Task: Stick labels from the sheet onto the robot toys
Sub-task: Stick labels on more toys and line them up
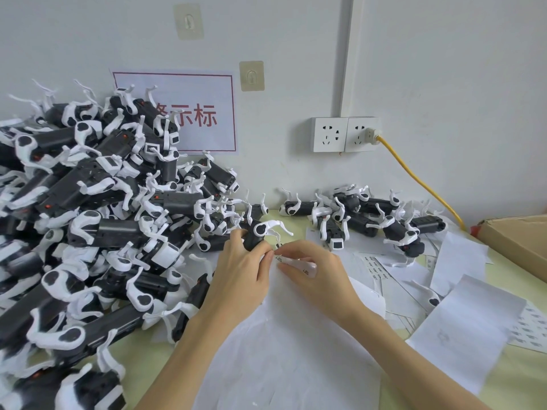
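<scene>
My left hand [239, 270] grips a black and white robot toy [258, 233] upright at the table's middle, its white legs pointing right. My right hand [313, 273] pinches a small white label strip [296, 261] right beside the toy's lower end, fingertips of both hands almost touching. A large white sheet [284, 344] lies under both hands and forearms. A big heap of the same robot toys [88, 220] fills the left side. A smaller group of robot toys [370, 220] lies along the wall at the right.
Loose white backing papers and label sheets [461, 309] are scattered at the right. A cardboard box [515, 241] stands at the far right edge. A yellow cable [414, 179] runs from the wall socket [346, 134] down behind the box.
</scene>
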{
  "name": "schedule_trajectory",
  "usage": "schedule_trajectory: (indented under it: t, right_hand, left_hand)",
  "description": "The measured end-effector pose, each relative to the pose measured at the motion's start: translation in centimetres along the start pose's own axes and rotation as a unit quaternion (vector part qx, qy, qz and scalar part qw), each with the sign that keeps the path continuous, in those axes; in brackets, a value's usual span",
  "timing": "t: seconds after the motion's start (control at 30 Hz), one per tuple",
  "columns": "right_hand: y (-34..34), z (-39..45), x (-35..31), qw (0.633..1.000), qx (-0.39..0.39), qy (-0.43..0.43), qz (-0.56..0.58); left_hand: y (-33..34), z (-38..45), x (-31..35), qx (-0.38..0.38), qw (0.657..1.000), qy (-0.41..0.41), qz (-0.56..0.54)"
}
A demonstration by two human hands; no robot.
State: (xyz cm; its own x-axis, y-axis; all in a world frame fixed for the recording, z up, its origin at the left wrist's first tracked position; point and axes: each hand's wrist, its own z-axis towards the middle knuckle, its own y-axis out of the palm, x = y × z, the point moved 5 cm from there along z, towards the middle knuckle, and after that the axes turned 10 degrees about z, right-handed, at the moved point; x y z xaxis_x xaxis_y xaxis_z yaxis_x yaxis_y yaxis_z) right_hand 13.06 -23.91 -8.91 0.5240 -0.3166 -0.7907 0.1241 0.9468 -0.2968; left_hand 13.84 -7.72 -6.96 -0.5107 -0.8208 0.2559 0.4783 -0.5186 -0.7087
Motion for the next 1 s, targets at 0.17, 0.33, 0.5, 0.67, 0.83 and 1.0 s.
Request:
schedule_trajectory:
  t: [0.17, 0.33, 0.5, 0.67, 0.83, 1.0]
  right_hand:
    - [0.0, 0.0, -0.2, 1.0, -0.002, -0.004, 0.005]
    - [0.0, 0.0, -0.1, 1.0, 0.008, -0.012, 0.006]
    - [-0.1, 0.0, 0.1, 1.0, 0.008, 0.006, 0.018]
    - [-0.6, 0.2, -0.6, 0.995, 0.028, 0.021, 0.092]
    - [-1.4, 0.3, 0.0, 0.958, 0.081, 0.125, 0.244]
    - [-1.4, 0.3, 0.2, 0.914, 0.09, 0.188, 0.347]
  left_hand:
    - [0.4, -0.1, -0.3, -0.008, 1.0, -0.011, 0.005]
    - [0.6, -0.1, -0.5, -0.015, 1.0, -0.016, 0.011]
    - [0.8, -0.2, -0.6, -0.032, 0.999, -0.024, 0.027]
    - [1.1, -0.2, -1.0, -0.056, 0.997, -0.045, 0.042]
    - [0.9, 0.2, -1.3, -0.044, 0.995, -0.086, -0.01]
    - [-1.9, 0.7, -1.0, 0.062, 0.979, -0.098, -0.167]
